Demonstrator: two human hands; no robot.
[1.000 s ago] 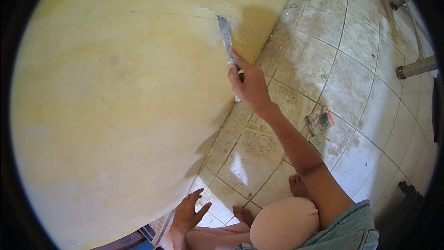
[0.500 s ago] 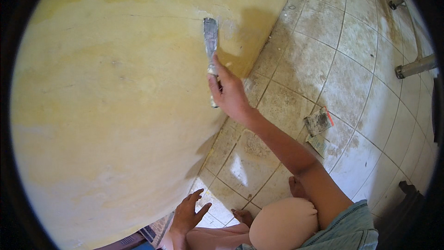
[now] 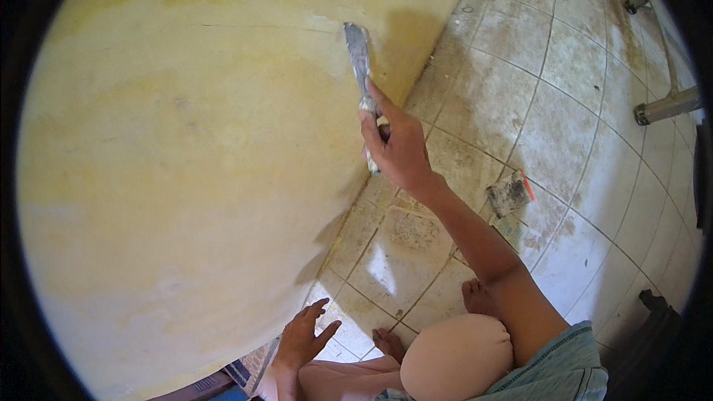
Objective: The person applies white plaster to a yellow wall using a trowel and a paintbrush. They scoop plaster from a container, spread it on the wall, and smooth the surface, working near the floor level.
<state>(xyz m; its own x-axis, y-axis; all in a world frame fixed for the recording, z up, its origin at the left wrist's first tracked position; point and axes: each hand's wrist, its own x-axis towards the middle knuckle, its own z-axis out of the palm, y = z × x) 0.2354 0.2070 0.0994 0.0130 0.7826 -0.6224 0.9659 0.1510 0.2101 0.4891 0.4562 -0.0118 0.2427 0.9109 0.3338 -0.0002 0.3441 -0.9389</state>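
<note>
My right hand [image 3: 401, 142] is wrapped round the handle of a putty knife [image 3: 358, 52], whose grey, stained blade points away from me. The blade's tip lies against the yellow wall [image 3: 186, 148], or very close to it, by the right end of a thin crack [image 3: 275, 27]. Pale, scuffed patches mark the paint around there. Low at the front, my left hand [image 3: 301, 338] hovers beside the wall with its fingers apart and nothing in them.
Stained pale floor tiles [image 3: 490, 119] run along the wall's foot. A dirty sheet with a red edge [image 3: 509, 193] and a greenish scrap [image 3: 509, 230] lie on them. Metal furniture legs [image 3: 665, 108] stand far right; a dark object [image 3: 650, 334] is near right. My bent knee [image 3: 457, 356] is below.
My right hand has shifted the putty knife a little to the right along the wall, and the blade now tilts more to the left. The left hand has hardly moved.
</note>
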